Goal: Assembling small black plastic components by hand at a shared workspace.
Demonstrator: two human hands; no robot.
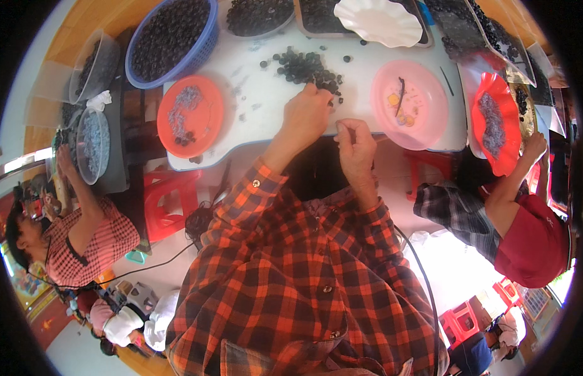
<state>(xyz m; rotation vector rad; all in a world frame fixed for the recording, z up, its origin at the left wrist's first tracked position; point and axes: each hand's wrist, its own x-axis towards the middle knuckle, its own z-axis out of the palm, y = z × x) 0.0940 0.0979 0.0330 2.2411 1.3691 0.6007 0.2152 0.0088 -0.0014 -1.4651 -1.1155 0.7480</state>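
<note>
A loose pile of small dark round pieces (307, 67), like berries or beads, lies on the white tabletop in front of me. My left hand (307, 114) reaches to the near edge of the pile with its fingers curled together. Whatever it may be gripping is hidden by the knuckles. Closer to the table's front edge, my right hand (357, 145) has its thumb and fingers pinched together, and I cannot make out anything in them. An orange-red plate (207, 135) to the left carries greyish bits and a few dark pieces. At the right, a pink basin (429, 135) holds a dark stick and yellowish scraps.
A blue basket (211, 47) full of dark pieces stands far left, beside more filled trays. A white scalloped dish (379, 22) rests at the back. Co-workers sit at left (94, 235) and right (533, 241), the right one near a red wavy dish (504, 160).
</note>
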